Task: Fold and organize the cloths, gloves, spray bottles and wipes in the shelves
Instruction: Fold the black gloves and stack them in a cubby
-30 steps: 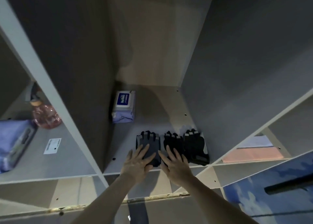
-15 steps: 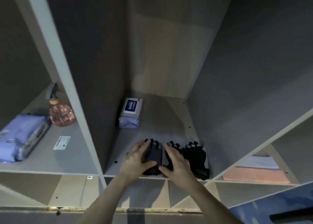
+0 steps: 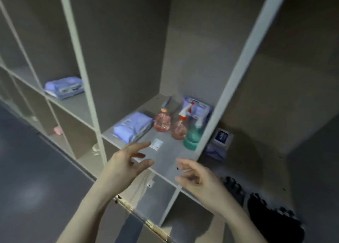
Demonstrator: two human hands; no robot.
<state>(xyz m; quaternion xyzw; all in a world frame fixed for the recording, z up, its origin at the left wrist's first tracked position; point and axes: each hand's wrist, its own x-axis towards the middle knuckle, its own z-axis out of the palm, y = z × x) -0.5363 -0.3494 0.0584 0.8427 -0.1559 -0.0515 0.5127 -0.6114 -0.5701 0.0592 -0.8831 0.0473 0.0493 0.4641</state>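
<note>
No legible text anywhere. Blue label on wipes pack [image 3: 221,136], just beyond the right hand [image 3: 199,181], too blurred to read; white sticker [image 3: 156,144] on shelf, by the left hand's [image 3: 123,166] fingertips, print too small.

Dim and grey overall, softly smeared by motion blur. Brightest on the shelf board [image 3: 165,156] just beyond the fingertips [image 3: 146,144]; deepest shadow right of the right hand [image 3: 200,180], swallowing the black gloves [image 3: 271,219]. Uprights bowed by wide-angle distortion toward the edges.
</note>
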